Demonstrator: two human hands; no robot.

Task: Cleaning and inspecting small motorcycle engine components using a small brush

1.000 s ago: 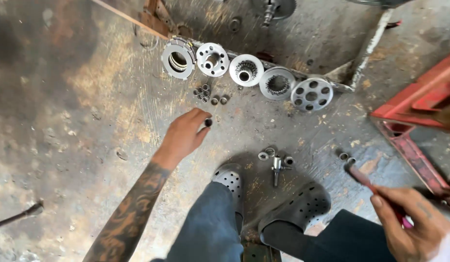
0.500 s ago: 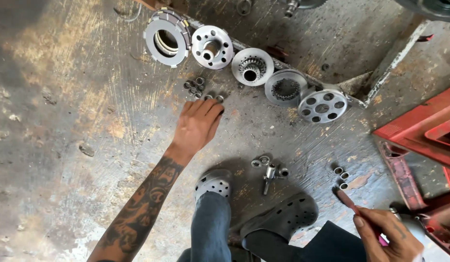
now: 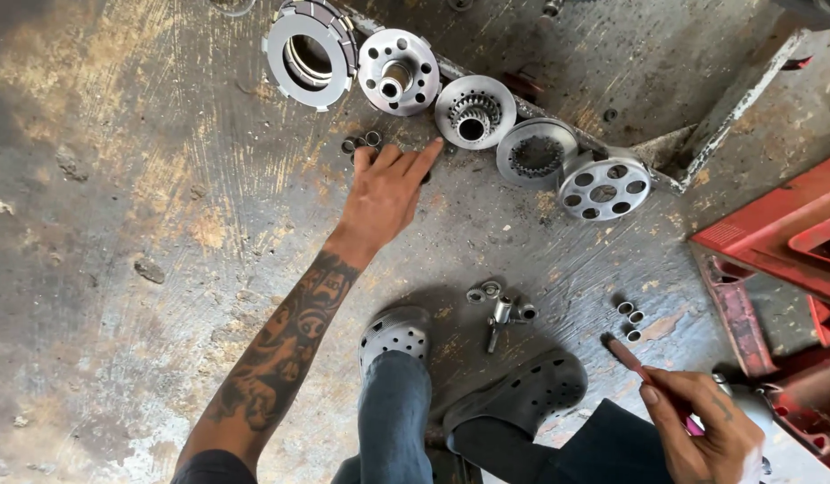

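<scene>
My left hand reaches forward over the concrete floor, palm down, its fingers resting on a cluster of small metal rollers. Just beyond it a row of round metal parts leans against a ledge: a ring stack, a hub with holes, a splined hub, a toothed disc and a plate with round holes. At the lower right, my right hand is closed on a thin red-handled tool, near three small sleeves.
A bolt, washers and small bushings lie in front of my two clog shoes. A red metal frame stands at the right. A steel angle bar runs to the upper right. The floor is stained and scratched.
My left hand has reached farther forward, from beside the small rollers to on top of them. The view has shifted closer to the row of round parts. My right hand still holds the tool.
</scene>
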